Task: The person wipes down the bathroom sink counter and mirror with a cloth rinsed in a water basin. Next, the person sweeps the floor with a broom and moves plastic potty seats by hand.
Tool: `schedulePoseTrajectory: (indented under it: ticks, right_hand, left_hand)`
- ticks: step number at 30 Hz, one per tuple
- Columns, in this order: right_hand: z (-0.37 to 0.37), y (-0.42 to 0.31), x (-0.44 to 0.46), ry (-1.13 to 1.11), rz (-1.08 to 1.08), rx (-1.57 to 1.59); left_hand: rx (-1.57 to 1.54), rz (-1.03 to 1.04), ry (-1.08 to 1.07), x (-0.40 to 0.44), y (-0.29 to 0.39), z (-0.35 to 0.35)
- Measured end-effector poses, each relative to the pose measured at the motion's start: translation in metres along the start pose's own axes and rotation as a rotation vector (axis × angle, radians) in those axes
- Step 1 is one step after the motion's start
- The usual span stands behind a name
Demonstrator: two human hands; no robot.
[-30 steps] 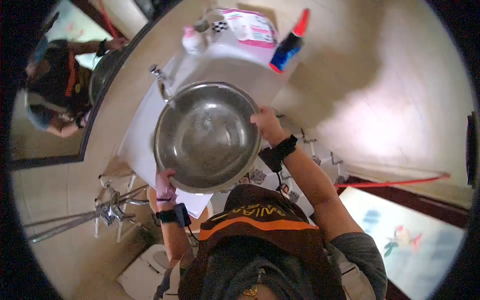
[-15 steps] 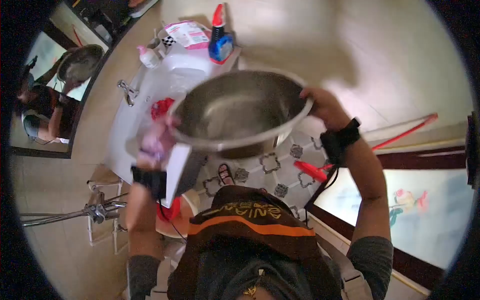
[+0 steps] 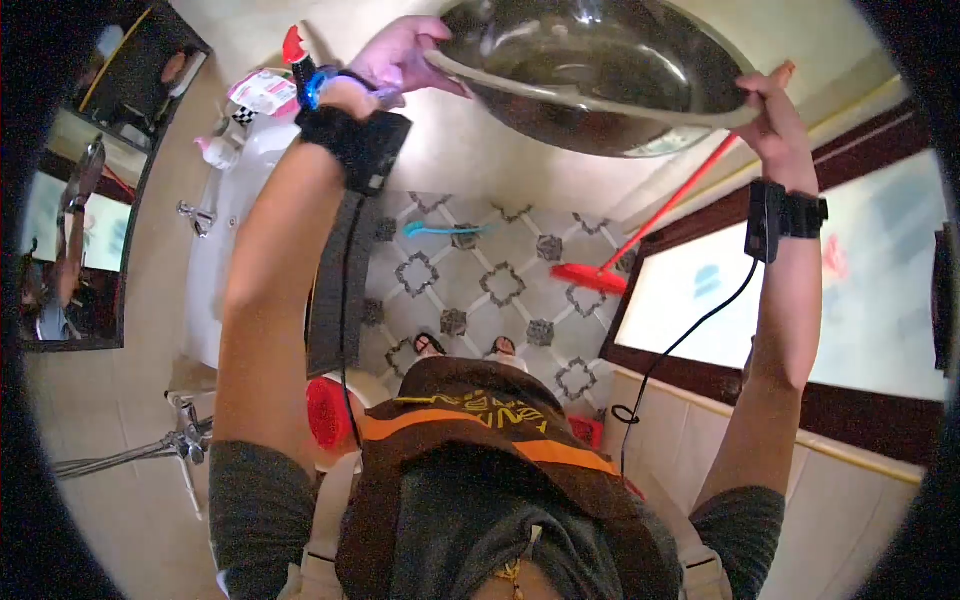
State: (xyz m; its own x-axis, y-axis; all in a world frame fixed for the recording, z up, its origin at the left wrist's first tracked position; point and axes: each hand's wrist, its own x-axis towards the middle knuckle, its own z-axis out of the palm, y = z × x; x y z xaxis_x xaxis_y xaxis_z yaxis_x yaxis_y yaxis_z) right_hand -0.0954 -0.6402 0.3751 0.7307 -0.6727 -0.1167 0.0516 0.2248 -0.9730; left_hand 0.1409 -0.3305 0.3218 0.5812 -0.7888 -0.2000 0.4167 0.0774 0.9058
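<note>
While the left hand [image 3: 400, 58] is clasping the tilted metal basin [image 3: 590, 70] between thumb and spread fingers, the right hand [image 3: 778, 118] is pinching its rim. Raised before the wall [image 3: 450, 155], the basin is calling for firm two-sided support.

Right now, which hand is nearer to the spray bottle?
Left. The left hand shows close beside the spray bottle; the right hand is farther, across the basin.
</note>
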Motion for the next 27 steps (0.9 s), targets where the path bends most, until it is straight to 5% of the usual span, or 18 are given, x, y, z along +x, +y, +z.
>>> schedulePoseTrajectory:
  ticks: [2, 8, 12, 13, 14, 15, 16, 18, 20, 21, 23, 24, 26, 27]
  right_hand:
    - [-0.041, 0.013, -0.023, 0.058, 0.053, 0.004]
    - [-0.098, 0.083, -0.172, 0.370, 0.076, -0.035]
    - [-0.189, 0.185, -0.281, 0.645, 0.302, -0.262]
    - [-0.176, 0.203, -0.315, 0.430, 0.053, -0.412]
    - [-0.206, 0.227, -0.354, 0.195, -0.280, -0.951]
    - [-0.237, 0.269, -0.377, 0.274, -0.115, -0.725]
    - [-0.268, 0.312, -0.400, 0.382, 0.024, -0.487]
    - [-0.221, 0.316, -0.403, 0.595, 0.439, -0.028]
    - [-0.207, 0.313, -0.407, 0.557, 0.596, 0.134]
    - [-0.204, 0.317, -0.410, 0.409, 0.446, 0.068]
    - [-0.299, 0.388, -0.410, -0.017, 0.119, -0.750]
    - [-0.261, 0.336, -0.392, -0.100, -0.134, -0.957]
    - [-0.337, 0.365, -0.329, 0.270, 0.587, 0.153]
    - [-0.271, 0.280, -0.310, 0.416, 0.718, 0.015]
  left_hand:
    - [0.065, -0.042, 0.118, -0.006, -0.025, 0.031]
    - [-0.164, -0.243, -0.044, -0.023, -0.176, 0.057]
    - [0.186, -0.204, -0.215, -0.094, -0.287, 0.055]
    - [0.301, -0.117, -0.262, -0.113, -0.321, 0.051]
    - [0.212, -0.153, -0.251, -0.133, -0.344, 0.052]
    - [0.124, -0.189, -0.237, -0.153, -0.366, 0.054]
    - [-0.190, -0.570, -0.084, -0.173, -0.373, 0.063]
    - [-0.212, -0.603, -0.096, -0.199, -0.434, 0.049]
    - [-0.077, -0.632, -0.111, -0.208, -0.471, 0.033]
    - [-0.168, -0.840, -0.023, -0.216, -0.403, 0.055]
    - [-0.190, -0.827, -0.090, -0.184, -0.446, 0.038]
    - [-0.198, -0.815, -0.119, -0.164, -0.464, 0.031]
    - [-0.038, -0.507, -0.261, -0.104, -0.451, 0.038]
    - [0.184, -0.332, -0.339, -0.104, -0.380, 0.071]
